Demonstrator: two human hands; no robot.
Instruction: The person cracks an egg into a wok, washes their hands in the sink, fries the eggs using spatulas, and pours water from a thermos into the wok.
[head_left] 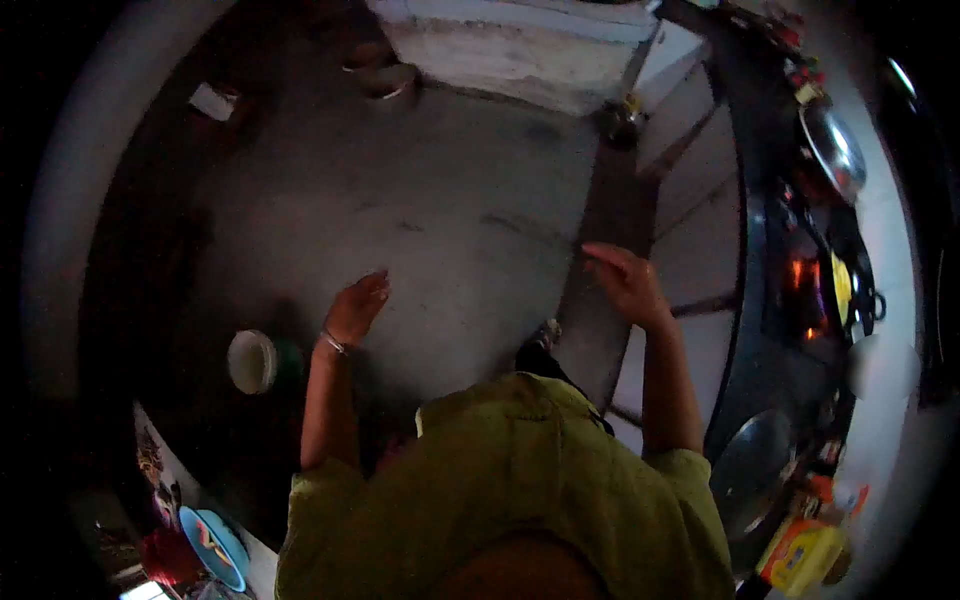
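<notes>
My left hand [358, 308], with a bracelet at the wrist, is held in front of my body over the grey floor [450, 210]. Its fingers are loosely bent and nothing shows in them. On the other side, my right hand [630, 285] is raised near the pale cabinet fronts [690, 200], its fingers stretched out and pointing inward, with no object visible in it. Neither hand appears to touch anything. A bucket with a pale round top [252, 361] stands on the floor to the left of my left hand.
Along the right runs a dark counter [755, 330]. On it a flame [798, 272] burns beside a pan with yellow contents [843, 290]. A shiny metal bowl [832, 150] and a yellow packet [805, 555] are there too. A blue basin [213, 548] is at lower left.
</notes>
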